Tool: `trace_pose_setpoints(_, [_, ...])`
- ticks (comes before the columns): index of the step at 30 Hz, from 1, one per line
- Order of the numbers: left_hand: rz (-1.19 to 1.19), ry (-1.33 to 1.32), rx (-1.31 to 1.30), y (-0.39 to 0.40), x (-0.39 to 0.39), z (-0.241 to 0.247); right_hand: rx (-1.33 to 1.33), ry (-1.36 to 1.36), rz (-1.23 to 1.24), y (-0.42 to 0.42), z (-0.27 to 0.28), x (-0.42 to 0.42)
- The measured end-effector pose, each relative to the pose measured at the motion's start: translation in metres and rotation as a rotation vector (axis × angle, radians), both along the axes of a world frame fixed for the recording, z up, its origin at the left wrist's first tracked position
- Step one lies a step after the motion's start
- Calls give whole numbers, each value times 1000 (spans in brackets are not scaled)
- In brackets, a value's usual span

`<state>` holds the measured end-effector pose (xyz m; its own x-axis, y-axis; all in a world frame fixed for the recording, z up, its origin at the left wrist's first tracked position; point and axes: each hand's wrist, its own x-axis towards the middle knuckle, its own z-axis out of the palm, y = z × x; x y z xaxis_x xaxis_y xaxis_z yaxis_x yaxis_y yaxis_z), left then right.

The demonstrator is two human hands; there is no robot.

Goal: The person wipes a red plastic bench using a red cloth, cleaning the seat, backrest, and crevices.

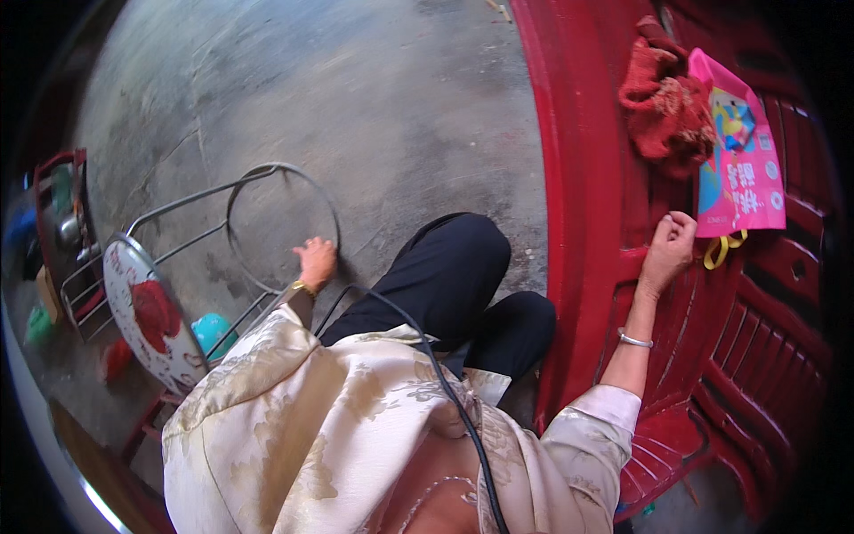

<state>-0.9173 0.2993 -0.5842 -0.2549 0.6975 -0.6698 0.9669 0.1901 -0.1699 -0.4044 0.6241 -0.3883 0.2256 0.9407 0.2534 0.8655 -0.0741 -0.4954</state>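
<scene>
A metal-framed stool lies tipped on its side, its round floral seat (153, 314) at the left and a metal ring (283, 165) at the far end. At the near side of that ring is my left hand (317, 262), fingers spread and nothing seen in them; whether it touches the ring is unclear. My right hand (672, 245) has its fingers curled over a red wooden bench (580, 200), close to the lower corner of a pink printed bag (750, 180) with a yellow handle. Nothing shows in that hand. A crumpled red knitted cloth (667, 110) partly overlaps the bag.
A teal balloon-like object (215, 334) lies on the concrete floor (400, 100) behind the stool's legs. Farther left stands a dark red rack (63, 220) holding metal items. A red plastic chair (660, 454) is at the lower right. A black cable (460, 407) crosses my front.
</scene>
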Motion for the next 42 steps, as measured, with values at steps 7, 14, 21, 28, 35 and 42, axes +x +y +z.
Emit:
trace_pose_setpoints(7, [-13, 20, 134, -28, -57, -23, 29, 103, 18, 4, 0, -12])
trace_pose_setpoints(14, [-366, -223, 490, 202, -46, 38, 64, 67, -14, 2, 5, -9])
trace_pose_setpoints(21, [-514, -1154, 1288, 469, 240, 271, 68, 62, -41, 0, 7, -9])
trace_pose_setpoints(28, [-324, -863, 1127, 625, 370, 228, 126, 25, 9, 6, 3, -19])
trace_pose_setpoints(35, [-283, -971, 995, 619, 406, 227, 85, 27, -34, 0, 5, -12])
trace_pose_setpoints(42, [-184, -1283, 1176, 667, 428, 245, 130, -7, 1, 4, 4, -13])
